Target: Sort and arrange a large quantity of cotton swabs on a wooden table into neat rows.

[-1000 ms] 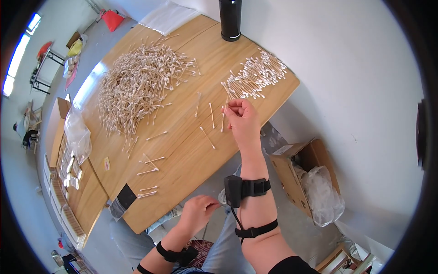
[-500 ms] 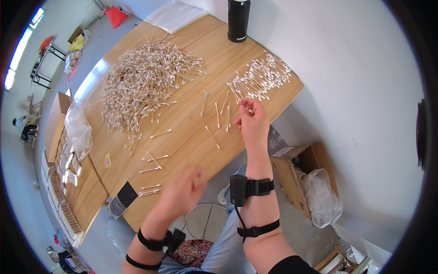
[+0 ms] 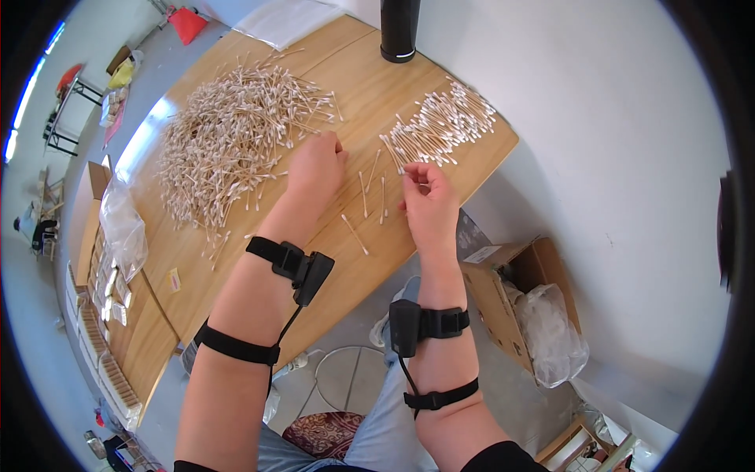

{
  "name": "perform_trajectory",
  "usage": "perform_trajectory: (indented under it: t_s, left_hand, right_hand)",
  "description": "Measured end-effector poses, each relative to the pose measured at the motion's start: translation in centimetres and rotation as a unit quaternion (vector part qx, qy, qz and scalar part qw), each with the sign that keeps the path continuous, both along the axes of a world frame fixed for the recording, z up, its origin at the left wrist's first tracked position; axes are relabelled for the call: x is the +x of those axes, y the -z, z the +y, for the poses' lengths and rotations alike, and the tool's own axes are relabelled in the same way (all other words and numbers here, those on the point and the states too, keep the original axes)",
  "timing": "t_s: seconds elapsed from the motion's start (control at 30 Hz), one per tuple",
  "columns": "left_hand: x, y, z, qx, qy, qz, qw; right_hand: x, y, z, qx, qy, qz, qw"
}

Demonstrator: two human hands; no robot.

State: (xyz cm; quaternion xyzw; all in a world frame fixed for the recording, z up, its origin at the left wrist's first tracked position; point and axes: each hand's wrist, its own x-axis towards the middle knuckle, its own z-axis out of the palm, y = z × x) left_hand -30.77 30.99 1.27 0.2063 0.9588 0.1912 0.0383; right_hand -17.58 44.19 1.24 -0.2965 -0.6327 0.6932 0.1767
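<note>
A big jumbled heap of cotton swabs [image 3: 228, 134] covers the left and middle of the wooden table. A flatter spread of cotton swabs [image 3: 444, 122], lying mostly side by side, is near the right corner. My left hand [image 3: 316, 169] rests over the wood at the heap's right edge, fingers curled; what they hold, if anything, is hidden. Just below the spread, my right hand [image 3: 431, 200] has its fingertips bent in toward the thumb, and I cannot make out anything between them. A few loose cotton swabs [image 3: 363, 193] lie between my hands, and another swab [image 3: 355, 234] lies nearer me.
A black bottle [image 3: 399, 31] stands at the back by the wall. Clear plastic sheeting [image 3: 287, 22] lies at the far edge. On the left are a plastic bag [image 3: 124, 224] and rows of small packs [image 3: 98, 338]. An open carton [image 3: 503, 315] with plastic sits on the floor at right.
My left hand has moved forward and right, from the table's near edge to beside the heap. My right hand has stayed nearly in place. The view has shifted slightly.
</note>
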Motion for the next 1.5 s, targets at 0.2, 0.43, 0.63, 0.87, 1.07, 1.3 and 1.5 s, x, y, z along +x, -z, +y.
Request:
perform_trajectory:
  t_s: [0.2, 0.43, 0.63, 0.87, 1.07, 1.3, 1.5]
  left_hand:
    - [0.2, -0.2, -0.3, 0.09, -0.039, -0.051, 0.994]
    - [4.8, -1.3, -0.4, 0.089, 0.092, -0.027, 0.991]
    - [5.3, -0.6, -0.5, 0.077, 0.066, -0.049, 0.994]
    - [5.6, 0.0, -0.7, 0.18, 0.024, -0.09, 0.979]
    - [5.4, -0.3, -1.1, 0.256, -0.027, -0.104, 0.961]
    - [6.0, -0.3, -2.2, 0.187, 0.026, -0.002, 0.982]
    - [6.8, -2.7, -2.5, 0.109, 0.116, -0.004, 0.987]
  right_hand:
    - [0.0, 0.7, -0.8, 0.178, -0.07, 0.023, 0.981]
    - [0.2, 1.1, 0.4, 0.095, 0.008, 0.004, 0.995]
    - [1.4, 0.7, 2.0, 0.141, -0.048, -0.04, 0.988]
    - [2.0, -0.3, 0.5, 0.416, -0.145, -0.124, 0.889]
    - [1.4, 0.2, 0.1, 0.446, -0.14, -0.144, 0.872]
    - [1.4, 0.9, 1.6, 0.311, -0.033, -0.053, 0.948]
    - [2.6, 0.0, 4.8, 0.181, 0.153, -0.026, 0.971]
